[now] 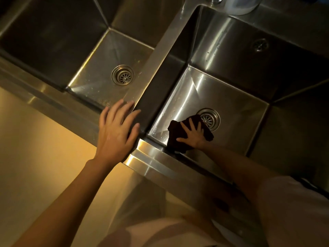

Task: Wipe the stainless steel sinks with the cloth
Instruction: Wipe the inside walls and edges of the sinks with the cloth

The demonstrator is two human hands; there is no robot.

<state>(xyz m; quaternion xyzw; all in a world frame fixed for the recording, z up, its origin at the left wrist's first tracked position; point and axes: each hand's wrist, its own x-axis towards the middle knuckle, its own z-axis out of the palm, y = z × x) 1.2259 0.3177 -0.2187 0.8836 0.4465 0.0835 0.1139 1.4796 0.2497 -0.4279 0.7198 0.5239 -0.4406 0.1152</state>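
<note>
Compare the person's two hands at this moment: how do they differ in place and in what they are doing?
The left hand rests with fingers spread on the divider between the basins, up at rim level; the right hand is down inside the right sink, on its floor. The left hand touches bare steel and holds nothing; the right hand presses the dark cloth flat beside the drain. Both have their fingers spread.

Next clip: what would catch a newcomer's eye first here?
The right hand pressing a dark cloth flat on the floor of the right sink, just beside its drain. Next, the left hand resting spread on the divider between the two basins.
</note>
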